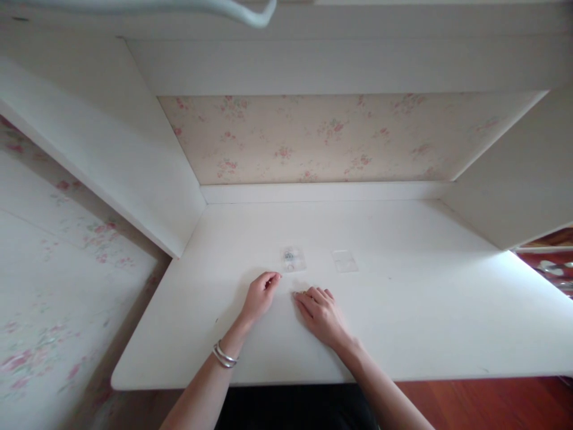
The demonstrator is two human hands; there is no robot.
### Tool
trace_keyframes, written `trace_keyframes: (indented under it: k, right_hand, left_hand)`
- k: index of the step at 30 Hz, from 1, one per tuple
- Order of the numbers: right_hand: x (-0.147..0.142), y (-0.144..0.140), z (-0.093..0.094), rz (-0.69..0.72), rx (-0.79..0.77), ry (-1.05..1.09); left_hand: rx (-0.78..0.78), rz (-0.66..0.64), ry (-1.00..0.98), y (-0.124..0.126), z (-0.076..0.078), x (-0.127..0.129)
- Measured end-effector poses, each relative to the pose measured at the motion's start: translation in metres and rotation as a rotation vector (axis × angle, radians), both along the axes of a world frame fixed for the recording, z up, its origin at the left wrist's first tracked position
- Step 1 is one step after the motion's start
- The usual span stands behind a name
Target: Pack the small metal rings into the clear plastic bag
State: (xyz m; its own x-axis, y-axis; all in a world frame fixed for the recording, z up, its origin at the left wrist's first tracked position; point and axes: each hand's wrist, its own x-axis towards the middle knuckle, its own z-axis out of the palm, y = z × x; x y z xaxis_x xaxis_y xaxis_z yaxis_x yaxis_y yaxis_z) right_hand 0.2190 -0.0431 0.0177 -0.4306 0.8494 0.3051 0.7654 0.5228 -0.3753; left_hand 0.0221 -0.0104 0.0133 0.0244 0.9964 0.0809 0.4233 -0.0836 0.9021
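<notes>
My left hand (pixel 261 296) is closed in a pinch just in front of a small clear plastic case (pixel 299 261). What its fingertips hold, if anything, is too small to make out. Inside the case lie a cluster of small dark bits and a tiny ring-shaped piece. Resting on the desk to the right, my right hand (pixel 320 313) has its fingers bent and thumb close to the index finger. Anything between them is hidden. A flat clear plastic piece (pixel 344 261), like a lid, lies to the right of the case, apart from both hands.
The white desk (pixel 425 322) has side panels at left (pixel 129 137) and right (pixel 505 161), and a low ledge (pixel 326 192) along the back. A pale curved bar (pixel 215 7) hangs overhead. A tiny dark speck (pixel 389 278) lies on the right part of the desktop.
</notes>
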Motion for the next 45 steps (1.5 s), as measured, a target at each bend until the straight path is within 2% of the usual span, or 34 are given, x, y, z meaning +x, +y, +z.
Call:
trace_keyframes:
  k: [6,13,21,25,28,32,39,45]
  right_hand:
    - [-0.005,0.002,-0.004,-0.015,-0.005,-0.028]
    - [-0.012,0.004,-0.003,-0.075,-0.06,0.123]
    - [-0.024,0.045,0.012,-0.151,-0.025,0.215]
    - [-0.032,0.067,0.008,-0.17,-0.026,0.191]
    - [-0.031,0.073,0.005,-0.176,-0.05,0.191]
    - [-0.016,0.067,0.002,-0.257,-0.069,0.281]
    - [0.02,0.043,-0.009,-0.42,-0.181,0.471]
    - [0.026,0.029,-0.017,-0.451,-0.227,0.545]
  left_hand:
    - [0.021,-0.031,0.02,-0.001,0.004,-0.001]
    - [0.019,-0.081,0.016,-0.001,0.005,-0.002]
    - [0.005,-0.083,0.016,-0.002,0.002,-0.002]
    - [0.026,-0.082,0.021,-0.002,0.0,-0.003]
    - [0.04,-0.085,0.039,-0.002,-0.002,-0.003]
    - [0.061,-0.123,0.107,-0.005,0.001,-0.001]
    - [0.115,-0.287,0.276,-0.014,0.01,0.005]
    - [0.165,-0.322,0.424,-0.016,0.005,0.01]
